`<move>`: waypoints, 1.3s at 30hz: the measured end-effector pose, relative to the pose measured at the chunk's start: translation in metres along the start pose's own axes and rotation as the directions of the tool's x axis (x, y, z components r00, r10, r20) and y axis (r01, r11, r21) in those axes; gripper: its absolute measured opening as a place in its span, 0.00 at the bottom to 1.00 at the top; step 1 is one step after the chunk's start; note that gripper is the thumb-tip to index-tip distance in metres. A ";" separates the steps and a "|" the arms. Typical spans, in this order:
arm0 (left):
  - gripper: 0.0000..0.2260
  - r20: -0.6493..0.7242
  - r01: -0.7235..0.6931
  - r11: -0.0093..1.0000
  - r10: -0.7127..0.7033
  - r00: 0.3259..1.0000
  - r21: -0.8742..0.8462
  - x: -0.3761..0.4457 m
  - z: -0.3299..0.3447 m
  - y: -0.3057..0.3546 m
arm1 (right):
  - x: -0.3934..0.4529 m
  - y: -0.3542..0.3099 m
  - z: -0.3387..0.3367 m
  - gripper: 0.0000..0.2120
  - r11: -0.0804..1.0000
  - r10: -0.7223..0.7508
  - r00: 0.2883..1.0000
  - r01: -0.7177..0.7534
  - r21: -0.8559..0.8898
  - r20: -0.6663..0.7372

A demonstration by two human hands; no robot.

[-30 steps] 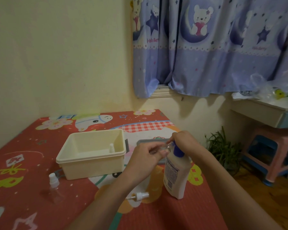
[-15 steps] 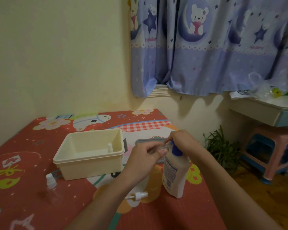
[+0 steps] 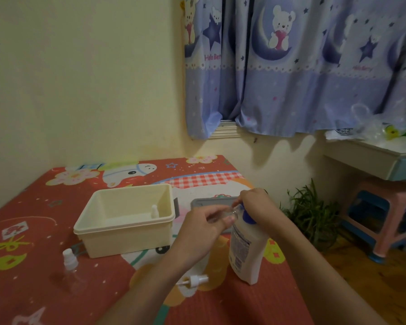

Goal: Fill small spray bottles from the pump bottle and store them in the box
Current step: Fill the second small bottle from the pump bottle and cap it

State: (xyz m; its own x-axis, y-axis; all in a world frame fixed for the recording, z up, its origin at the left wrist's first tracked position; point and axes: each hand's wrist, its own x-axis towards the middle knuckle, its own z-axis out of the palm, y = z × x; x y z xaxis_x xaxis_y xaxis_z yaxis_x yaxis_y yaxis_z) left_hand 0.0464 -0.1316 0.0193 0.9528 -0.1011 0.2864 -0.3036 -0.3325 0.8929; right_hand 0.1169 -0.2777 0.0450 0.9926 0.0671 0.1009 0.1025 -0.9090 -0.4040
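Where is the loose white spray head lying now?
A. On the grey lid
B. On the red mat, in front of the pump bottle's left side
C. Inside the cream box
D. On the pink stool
B: the spray head lies on the red mat, near the base of the pump bottle, outside the cream box.

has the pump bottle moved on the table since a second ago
No. The pump bottle stands at the same spot beside the cream box; only the camera shifted.

Both forearms reached forward and converged — the left hand (image 3: 203, 227) curled, thumb and fingertips pinching. The right hand (image 3: 259, 205) sat just beside it, fingers bent downward — pressing.
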 end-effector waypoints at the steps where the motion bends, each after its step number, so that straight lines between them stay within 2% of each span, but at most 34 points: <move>1: 0.14 -0.001 -0.002 1.000 0.002 1.000 -0.004 0.001 0.000 0.002 | 0.001 0.000 -0.002 0.14 1.000 -0.017 1.000 0.017 0.024 0.000; 7: 0.12 -0.003 -0.022 1.000 0.022 1.000 0.002 0.001 0.000 0.002 | 0.002 -0.001 -0.005 0.14 0.972 -0.096 0.993 0.110 -0.208 0.075; 10: 0.14 0.000 -0.006 1.000 0.006 1.000 0.020 0.002 0.001 -0.002 | 0.001 0.002 0.003 0.14 0.936 -0.125 0.991 0.135 -0.325 0.051; 12: 0.15 0.001 0.009 0.999 -0.010 1.000 0.031 0.002 0.001 -0.004 | 0.002 0.004 0.006 0.15 0.932 -0.132 0.991 0.135 -0.336 0.031; 14: 0.15 0.001 0.010 0.999 -0.010 1.000 0.036 0.002 0.001 -0.002 | 0.002 0.003 0.004 0.15 0.959 -0.089 0.995 0.095 -0.267 0.036; 16: 0.15 -0.004 0.004 1.000 -0.003 1.000 0.029 0.003 0.000 0.001 | 0.001 0.000 -0.002 0.16 0.999 0.023 0.998 -0.020 -0.039 0.064; 17: 0.15 -0.007 0.001 1.000 -0.001 1.000 0.027 0.004 -0.001 0.002 | -0.002 -0.001 -0.006 0.17 0.999 -0.001 0.998 -0.002 0.036 0.065; 19: 0.15 -0.008 -0.008 0.999 0.008 1.000 0.034 0.004 -0.001 0.002 | -0.002 0.001 -0.008 0.18 0.996 0.018 0.998 -0.022 0.082 0.057; 21: 0.15 -0.006 -0.010 0.999 0.010 1.000 0.032 0.003 0.000 0.002 | 0.002 -0.001 -0.003 0.16 0.984 0.112 0.988 -0.125 0.127 0.106; 22: 0.15 -0.004 -0.009 0.999 0.009 1.000 0.033 0.002 0.000 0.002 | 0.001 0.000 -0.003 0.15 0.989 0.100 0.994 -0.105 0.105 0.049; 23: 0.15 -0.002 -0.007 0.999 0.007 1.000 0.037 0.002 0.000 0.001 | 0.000 -0.001 -0.003 0.15 0.981 0.124 0.992 -0.128 0.146 0.039; 25: 0.14 0.004 0.006 0.999 -0.006 1.000 0.034 0.003 0.001 -0.002 | 0.003 0.002 0.004 0.15 0.988 0.086 0.996 -0.085 0.129 -0.005; 26: 0.14 0.007 0.014 0.999 -0.014 1.000 0.029 0.002 0.001 -0.003 | 0.002 0.002 0.007 0.15 0.995 0.045 0.999 -0.045 0.087 -0.007; 27: 0.14 0.008 0.016 0.999 -0.017 1.000 0.029 0.002 0.001 -0.003 | 0.004 0.001 0.006 0.15 0.985 0.074 0.997 -0.074 0.154 0.005; 28: 0.14 0.008 0.014 0.999 -0.015 1.000 0.032 0.002 0.001 -0.003 | 0.006 0.002 0.007 0.15 0.992 0.063 0.998 -0.063 0.108 0.008; 29: 0.14 0.008 0.009 0.999 -0.009 1.000 0.034 0.002 0.002 -0.002 | 0.003 0.002 0.005 0.15 0.989 0.055 0.998 -0.059 0.136 0.032; 30: 0.14 0.006 0.001 1.000 -0.002 1.000 0.030 0.002 0.002 0.000 | 0.004 0.005 0.003 0.15 0.981 0.069 0.995 -0.080 0.175 0.067; 31: 0.14 0.000 -0.002 1.000 0.003 1.000 0.026 0.002 0.001 0.001 | 0.003 0.003 0.000 0.16 0.942 0.132 0.983 -0.165 0.294 0.127; 33: 0.15 -0.011 -0.006 1.000 0.007 1.000 0.025 0.003 0.000 0.003 | 0.001 0.003 -0.004 0.19 0.847 0.157 0.982 -0.190 0.496 0.109; 35: 0.15 -0.012 -0.009 1.000 0.009 1.000 0.025 0.003 0.000 0.002 | -0.002 0.002 -0.005 0.19 0.828 0.193 0.970 -0.240 0.507 0.146; 39: 0.15 -0.023 -0.001 0.999 0.002 1.000 0.038 0.003 0.001 0.000 | -0.007 -0.004 0.001 0.15 0.913 0.183 0.979 -0.205 0.353 0.094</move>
State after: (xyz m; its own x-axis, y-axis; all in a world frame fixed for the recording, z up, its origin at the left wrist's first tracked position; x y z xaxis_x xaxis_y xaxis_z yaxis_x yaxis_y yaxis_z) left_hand 0.0494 -0.1330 0.0202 0.9519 -0.0802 0.2957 -0.3040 -0.3678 0.8788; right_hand 0.1092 -0.2738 0.0452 0.9962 -0.0620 -0.0609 -0.0869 -0.6984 -0.7104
